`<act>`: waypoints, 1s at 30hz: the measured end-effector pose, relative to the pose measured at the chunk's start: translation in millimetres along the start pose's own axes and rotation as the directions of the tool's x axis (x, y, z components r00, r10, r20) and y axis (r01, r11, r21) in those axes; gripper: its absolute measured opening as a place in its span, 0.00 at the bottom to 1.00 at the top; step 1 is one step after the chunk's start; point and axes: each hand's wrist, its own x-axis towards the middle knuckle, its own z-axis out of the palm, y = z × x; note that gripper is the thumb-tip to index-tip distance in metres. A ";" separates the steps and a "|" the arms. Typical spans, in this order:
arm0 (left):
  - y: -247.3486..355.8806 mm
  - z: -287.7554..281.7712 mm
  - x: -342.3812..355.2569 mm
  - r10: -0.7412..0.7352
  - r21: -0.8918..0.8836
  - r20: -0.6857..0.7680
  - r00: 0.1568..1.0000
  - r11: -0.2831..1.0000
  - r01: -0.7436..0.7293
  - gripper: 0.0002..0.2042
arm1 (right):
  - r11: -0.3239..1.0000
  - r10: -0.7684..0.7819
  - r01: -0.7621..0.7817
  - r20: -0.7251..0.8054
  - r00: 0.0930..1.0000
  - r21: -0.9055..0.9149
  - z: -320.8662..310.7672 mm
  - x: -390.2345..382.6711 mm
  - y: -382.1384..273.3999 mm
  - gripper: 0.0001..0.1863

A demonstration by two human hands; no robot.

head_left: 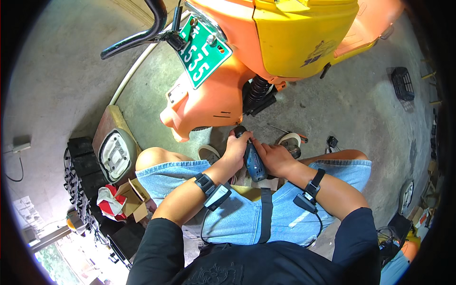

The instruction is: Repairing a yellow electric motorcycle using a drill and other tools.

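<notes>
Both my hands are on a blue-and-black power tool [255, 164] held between my knees, its black end pointing away from me. My left hand [237, 146] grips it near that black end. Against its other side lies my right hand [275, 159], closed at the tool, its fingertips partly hidden. Just beyond the black end is the orange mudguard [209, 107] of an orange-and-yellow scooter [299, 38]. I cannot make out whether the tool touches it. A green plate [205, 52] is fixed above the mudguard, and a black spring shock absorber [257, 90] shows beside it.
A screwdriver [280, 129] lies on the concrete floor near my right shoe [290, 142]. A black basket [402, 83] sits at the far right. To my left are a grey-and-white shell-like part [117, 154], an open cardboard box [134, 199] and black racks [81, 154].
</notes>
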 end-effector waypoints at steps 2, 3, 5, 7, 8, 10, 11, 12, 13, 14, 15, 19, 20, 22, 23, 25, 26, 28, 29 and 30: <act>0.4 0.7 -1.8 -0.005 -0.010 -0.018 1.000 1.000 0.005 0.15 | 1.000 -0.001 0.001 -0.002 1.000 0.004 -0.3 -0.8 0.0 0.44; 0.4 1.0 -2.4 -0.013 -0.005 -0.022 1.000 1.000 0.013 0.15 | 1.000 -0.002 0.002 0.004 1.000 -0.002 -0.5 -1.2 0.1 0.43; 0.2 1.1 -2.5 -0.003 -0.032 -0.012 1.000 0.999 0.003 0.16 | 1.000 0.005 -0.005 0.003 1.000 -0.004 -1.1 -2.1 -0.1 0.43; -1.1 0.4 -1.0 -0.004 -0.035 -0.003 1.000 0.999 0.004 0.17 | 1.000 0.024 -0.024 0.032 0.999 -0.003 -1.2 -3.3 -0.2 0.42; -2.1 -0.2 0.4 0.002 -0.048 0.012 1.000 0.999 -0.001 0.19 | 1.000 0.031 -0.031 0.030 0.999 0.001 -1.2 -3.8 -0.2 0.42; -4.0 -1.6 4.0 0.005 -0.055 0.012 1.000 0.998 -0.004 0.18 | 1.000 0.016 -0.016 0.016 1.000 -0.001 -1.0 -4.9 0.0 0.42; -4.7 -2.5 5.5 0.008 -0.066 0.006 1.000 0.998 -0.008 0.18 | 1.000 0.014 -0.014 0.000 1.000 0.016 -1.0 -5.1 -0.2 0.42; -5.6 -3.2 6.8 0.005 -0.057 0.017 1.000 0.998 -0.004 0.18 | 1.000 0.012 -0.012 0.015 1.000 0.015 -1.2 -5.2 -0.2 0.42; -6.3 -3.8 7.8 0.039 -0.098 0.016 0.999 0.994 -0.037 0.16 | 1.000 0.010 -0.010 0.030 1.000 0.014 -1.5 -5.3 -0.3 0.42; -6.3 -4.7 8.8 0.079 -0.147 0.027 0.997 0.986 -0.074 0.13 | 1.000 0.018 -0.018 0.024 1.000 0.017 -1.9 -5.5 -0.5 0.42; -5.4 -5.7 10.0 0.075 -0.133 0.019 0.997 0.989 -0.072 0.13 | 1.000 0.014 -0.014 0.038 0.999 0.010 -2.7 -5.6 -0.6 0.41; 1.2 -11.8 13.0 -0.039 -0.187 0.090 0.995 0.981 0.055 0.14 | 1.000 0.008 -0.009 0.046 0.999 0.023 -7.2 -7.7 -1.6 0.39; 2.4 -12.5 14.1 -0.027 -0.251 0.085 0.996 0.967 0.048 0.14 | 1.000 0.012 -0.013 0.041 0.999 0.025 -8.4 -8.5 -1.8 0.39; 3.7 -12.4 17.2 0.019 -0.337 0.069 0.997 0.941 0.005 0.14 | 0.999 0.010 -0.011 0.034 0.999 0.036 -10.6 -10.1 -2.0 0.39; 3.9 -13.0 18.4 0.013 -0.323 0.054 0.998 0.946 0.005 0.14 | 0.999 0.012 -0.013 0.030 0.999 0.037 -11.6 -10.5 -2.0 0.39; 4.7 -14.7 21.1 0.025 -0.335 0.079 0.997 0.942 0.003 0.14 | 1.000 -0.006 0.005 0.048 0.999 0.008 -13.4 -11.2 -2.2 0.39; 4.9 -15.4 22.7 0.021 -0.319 0.075 0.997 0.948 0.004 0.14 | 1.000 -0.005 0.005 0.044 0.999 0.006 -14.3 -11.4 -2.2 0.39; 4.5 -16.6 25.1 0.000 -0.310 0.104 0.995 0.950 0.032 0.14 | 1.000 -0.020 0.020 0.033 0.999 0.001 -15.7 -12.3 -2.6 0.39; 4.3 -16.9 26.3 -0.003 -0.302 0.104 0.995 0.953 0.034 0.14 | 1.000 -0.017 0.017 0.029 0.999 -0.002 -16.4 -12.6 -2.8 0.39; 3.6 -16.9 27.1 -0.007 -0.298 0.114 0.993 0.954 0.041 0.13 | 1.000 -0.020 0.020 0.035 0.999 -0.008 -16.9 -13.1 -3.0 0.39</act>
